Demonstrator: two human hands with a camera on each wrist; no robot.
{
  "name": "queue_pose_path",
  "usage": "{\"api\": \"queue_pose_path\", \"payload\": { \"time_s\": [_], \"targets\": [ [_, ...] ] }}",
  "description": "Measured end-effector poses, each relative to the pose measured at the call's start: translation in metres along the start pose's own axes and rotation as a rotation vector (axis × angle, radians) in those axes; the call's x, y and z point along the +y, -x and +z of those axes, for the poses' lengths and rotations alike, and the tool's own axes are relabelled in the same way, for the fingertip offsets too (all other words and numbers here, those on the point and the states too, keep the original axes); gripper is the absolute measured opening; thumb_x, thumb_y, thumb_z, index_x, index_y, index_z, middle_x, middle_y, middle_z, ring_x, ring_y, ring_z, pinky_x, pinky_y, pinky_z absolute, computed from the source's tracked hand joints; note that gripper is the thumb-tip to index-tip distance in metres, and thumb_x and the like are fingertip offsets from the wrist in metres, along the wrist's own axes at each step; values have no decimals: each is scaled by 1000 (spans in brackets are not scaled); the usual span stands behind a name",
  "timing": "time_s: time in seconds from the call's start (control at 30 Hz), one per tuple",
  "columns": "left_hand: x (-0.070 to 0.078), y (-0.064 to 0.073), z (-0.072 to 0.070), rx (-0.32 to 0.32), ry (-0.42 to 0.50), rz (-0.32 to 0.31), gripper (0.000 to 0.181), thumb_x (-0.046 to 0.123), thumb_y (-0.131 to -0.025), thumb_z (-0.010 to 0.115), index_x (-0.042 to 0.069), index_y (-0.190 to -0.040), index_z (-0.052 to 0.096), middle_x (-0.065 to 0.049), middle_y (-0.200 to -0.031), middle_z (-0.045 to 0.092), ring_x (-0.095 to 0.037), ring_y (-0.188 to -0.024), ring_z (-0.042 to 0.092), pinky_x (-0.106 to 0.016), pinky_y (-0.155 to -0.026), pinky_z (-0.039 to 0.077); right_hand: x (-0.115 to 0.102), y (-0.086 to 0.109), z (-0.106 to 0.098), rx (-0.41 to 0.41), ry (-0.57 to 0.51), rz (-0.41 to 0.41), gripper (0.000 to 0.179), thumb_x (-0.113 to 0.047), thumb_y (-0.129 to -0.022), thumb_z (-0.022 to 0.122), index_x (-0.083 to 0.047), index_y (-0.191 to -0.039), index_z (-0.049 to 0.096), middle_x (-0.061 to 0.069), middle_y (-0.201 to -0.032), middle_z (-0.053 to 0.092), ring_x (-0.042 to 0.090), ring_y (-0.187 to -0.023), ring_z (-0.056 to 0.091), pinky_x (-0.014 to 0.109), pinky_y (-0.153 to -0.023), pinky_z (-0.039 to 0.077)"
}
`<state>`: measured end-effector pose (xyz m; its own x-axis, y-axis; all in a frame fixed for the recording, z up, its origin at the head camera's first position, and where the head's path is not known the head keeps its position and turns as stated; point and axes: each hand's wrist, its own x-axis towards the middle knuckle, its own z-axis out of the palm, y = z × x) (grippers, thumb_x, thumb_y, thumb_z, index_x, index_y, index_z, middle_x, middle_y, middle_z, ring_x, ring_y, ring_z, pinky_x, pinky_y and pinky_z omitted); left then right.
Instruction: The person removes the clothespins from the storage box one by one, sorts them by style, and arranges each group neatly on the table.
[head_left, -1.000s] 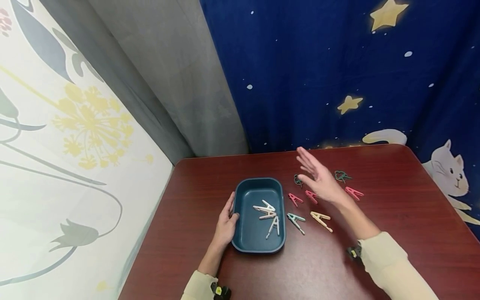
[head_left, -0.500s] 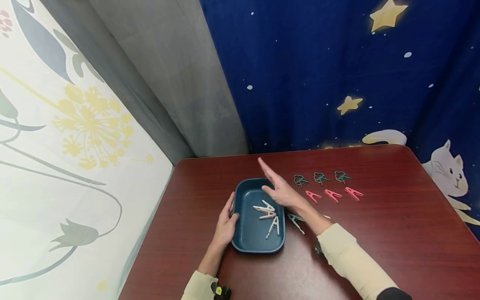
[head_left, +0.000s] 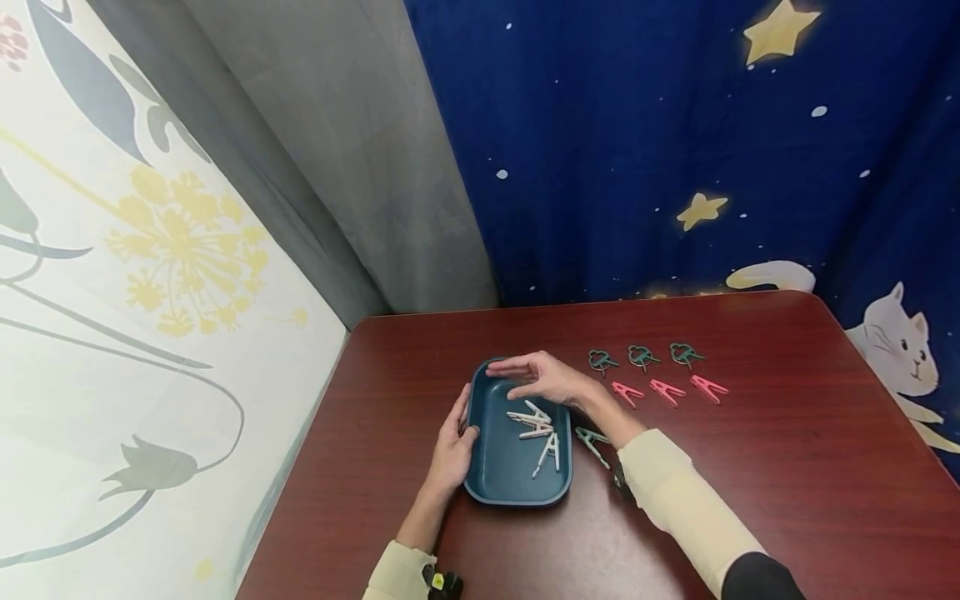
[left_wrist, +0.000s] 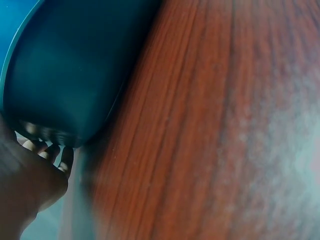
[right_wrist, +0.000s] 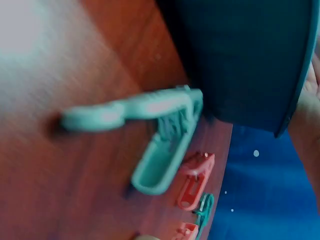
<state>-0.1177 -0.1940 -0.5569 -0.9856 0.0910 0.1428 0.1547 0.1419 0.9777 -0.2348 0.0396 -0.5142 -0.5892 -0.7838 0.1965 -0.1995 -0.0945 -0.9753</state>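
Observation:
My left hand grips the left wall of a dark blue tray, thumb at the rim and fingers along the outside. The tray lies flat on the table, with three white and pale clothespins inside. Over the far part of the tray hovers my right hand, fingers extended leftward, thumb apart from them, nothing visible between. A mint-green clothespin lies just right of the tray, partly under my right wrist; in the right wrist view it looms large beside the tray wall. My right forearm hides the table beyond it.
Right of the tray, three pink clothespins lie in a row on the reddish-brown table. Behind them sit three dark green clips. A blue starry curtain hangs past the table's far edge, and a patterned wall stands left.
My right hand has moved left from above the clothespins to over the tray, then lowered, its fingers swinging leftward. My left hand and the tray stay put.

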Motion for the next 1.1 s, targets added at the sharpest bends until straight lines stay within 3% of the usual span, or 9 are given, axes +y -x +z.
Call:
{"api": "queue_pose_path", "payload": {
  "time_s": [0.1,0.23,0.4,0.6,0.9,1.1],
  "targets": [
    [1,0,0,0,-1,2,75,-16,-99,41,7,-169,25,-15,-171,31,-39,-153,36,-60,-119,31,0,-5,-4,-109,35,81,54,8,-97,69,9,-149,55,25,-147,60,46,-142,50,59,-113,42],
    [0,-1,0,-8,11,-1,76,-16,-99,41,7,-169,24,-15,-171,32,-38,-153,36,-58,-119,31,3,-13,-7,-230,145,166,49,13,-97,65,8,-145,60,23,-141,65,38,-137,58,40,-107,51],
    [1,-1,1,-10,11,-14,76,-16,-98,41,4,-169,23,-14,-171,32,-32,-154,35,-49,-120,32,2,-22,-4,-309,270,222,47,22,-92,58,7,-136,68,19,-130,73,25,-129,65,31,-103,52],
    [2,-2,2,-7,-6,-12,75,-16,-99,42,4,-169,23,-13,-171,31,-29,-155,34,-37,-120,32,3,-24,2,-302,342,224,50,30,-85,49,7,-121,76,17,-114,79,22,-118,72,29,-100,52],
    [0,-2,1,-4,-21,-1,74,-16,-99,42,2,-168,23,-11,-172,30,-28,-156,31,-51,-122,27,11,-24,10,-245,458,210,42,28,-82,61,-2,-103,82,8,-93,81,17,-95,76,20,-81,51],
    [0,0,1,-1,-12,-4,74,-16,-99,42,2,-169,22,-12,-172,29,-30,-155,33,-52,-121,29,12,-24,13,-240,546,185,33,22,-84,68,-5,-95,82,3,-85,78,14,-83,74,22,-75,54]
  ]
}}
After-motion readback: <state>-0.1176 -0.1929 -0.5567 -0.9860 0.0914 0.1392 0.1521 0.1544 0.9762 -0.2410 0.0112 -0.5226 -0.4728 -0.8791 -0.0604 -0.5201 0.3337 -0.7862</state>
